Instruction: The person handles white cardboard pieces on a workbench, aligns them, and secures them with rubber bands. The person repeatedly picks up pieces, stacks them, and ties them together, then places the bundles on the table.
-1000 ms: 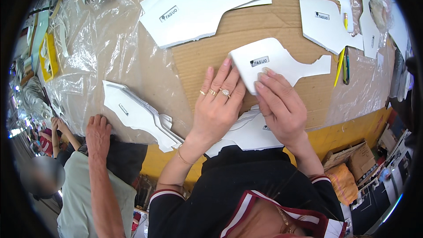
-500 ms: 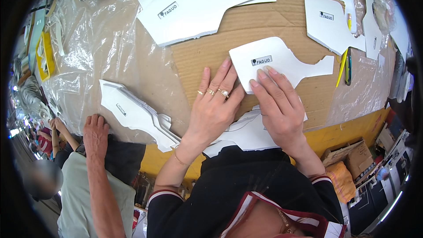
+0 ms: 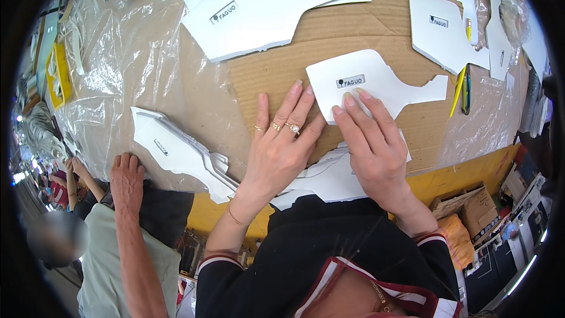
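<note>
A white cut-out piece [image 3: 371,68] with a dark printed label and a narrow tail to the right lies on the brown cardboard. My right hand [image 3: 376,147] rests its outstretched fingertips on the piece's lower part, just under the label; its thumb is hidden. At the left edge of that piece, my left hand [image 3: 282,141] lies flat on the cardboard, fingers spread and holding nothing. Beneath my wrists, more white pieces [image 3: 332,179] overlap near the table's front edge, partly covered by my right hand. Left of my left wrist lies a fanned stack of slim white pieces [image 3: 176,147].
Larger white pieces [image 3: 253,17] are stacked at the far side, another stack [image 3: 438,29] at the right. A yellow pen [image 3: 457,91] and a dark one [image 3: 466,91] lie beside it. Clear plastic sheeting covers the table. On the left, a co-worker's hand [image 3: 126,179] rests at the edge.
My left hand has shifted slightly left, and its fingers are a little farther from the white piece. My right hand and the piece have barely moved.
</note>
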